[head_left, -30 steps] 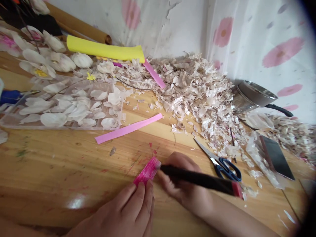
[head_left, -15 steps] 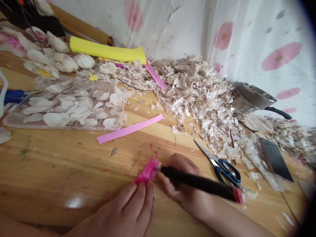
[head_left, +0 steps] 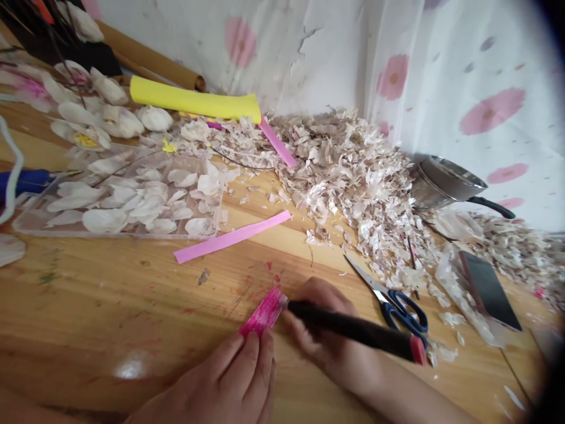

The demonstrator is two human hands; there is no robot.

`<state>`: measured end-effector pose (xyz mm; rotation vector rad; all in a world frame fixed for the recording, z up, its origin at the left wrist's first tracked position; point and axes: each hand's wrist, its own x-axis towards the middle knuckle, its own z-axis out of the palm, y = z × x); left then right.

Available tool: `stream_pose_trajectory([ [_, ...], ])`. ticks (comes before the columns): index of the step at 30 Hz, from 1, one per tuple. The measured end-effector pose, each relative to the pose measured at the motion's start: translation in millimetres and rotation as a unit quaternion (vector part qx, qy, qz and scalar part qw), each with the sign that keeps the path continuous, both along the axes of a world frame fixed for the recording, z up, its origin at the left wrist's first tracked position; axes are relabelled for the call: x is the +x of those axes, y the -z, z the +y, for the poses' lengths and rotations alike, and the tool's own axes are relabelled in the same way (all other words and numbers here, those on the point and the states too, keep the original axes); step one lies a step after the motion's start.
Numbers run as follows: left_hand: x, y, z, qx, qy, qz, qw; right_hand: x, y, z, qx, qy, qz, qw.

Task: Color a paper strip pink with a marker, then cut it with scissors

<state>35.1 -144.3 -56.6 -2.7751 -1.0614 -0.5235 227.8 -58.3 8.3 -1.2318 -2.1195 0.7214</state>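
On the table (head_left: 97, 300), a magenta-streaked piece (head_left: 263, 312) lay under the fingertips of the left hand (head_left: 227, 377), whether pinched I couldn't tell, while the right hand's grip (head_left: 331, 354) was clamped around a black marker (head_left: 353, 327).

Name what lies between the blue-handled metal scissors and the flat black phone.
In the head view, a crumpled translucent plastic sheet and pale papery flakes.

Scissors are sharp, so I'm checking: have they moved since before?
No, the scissors lie the same way beside the phone; only the whole view shifted slightly.
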Motion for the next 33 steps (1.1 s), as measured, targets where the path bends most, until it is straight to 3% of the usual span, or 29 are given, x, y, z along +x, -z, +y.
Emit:
stream_pose_trajectory([
  [4, -1, -0.6, 0, 0.006, -0.03, -0.004, 1.0, 8, 5.6, 10, -0.041, 0.1, 0.088, 0.99],
  [10, -5, -7.4, 9, 0.048, -0.001, -0.044, 0.998, 16, 3.8, 15, -0.127, 0.072, 0.199, 0.969],
  [14, -10, -23.5, 27, 0.069, 0.039, -0.035, 0.996, 17, 1.7, 11, -0.147, 0.072, 0.254, 0.953],
  [21, -18, -49.3, 60, -0.043, 0.042, 0.068, 0.996, 12, 3.5, 7, -0.14, 0.069, 0.27, 0.95],
  [24, -20, -46.2, 63, 0.014, 0.049, 0.047, 0.998, 12, 4.9, 7, -0.134, 0.088, 0.291, 0.943],
  [28, -24, -34.4, 62, 0.111, 0.054, 0.039, 0.992, 11, 5.3, 3, -0.108, 0.048, 0.272, 0.955],
  [33, -23, -25.1, 60, 0.086, 0.064, 0.081, 0.991, 9, 4.6, 1, -0.051, -0.001, 0.192, 0.98],
])
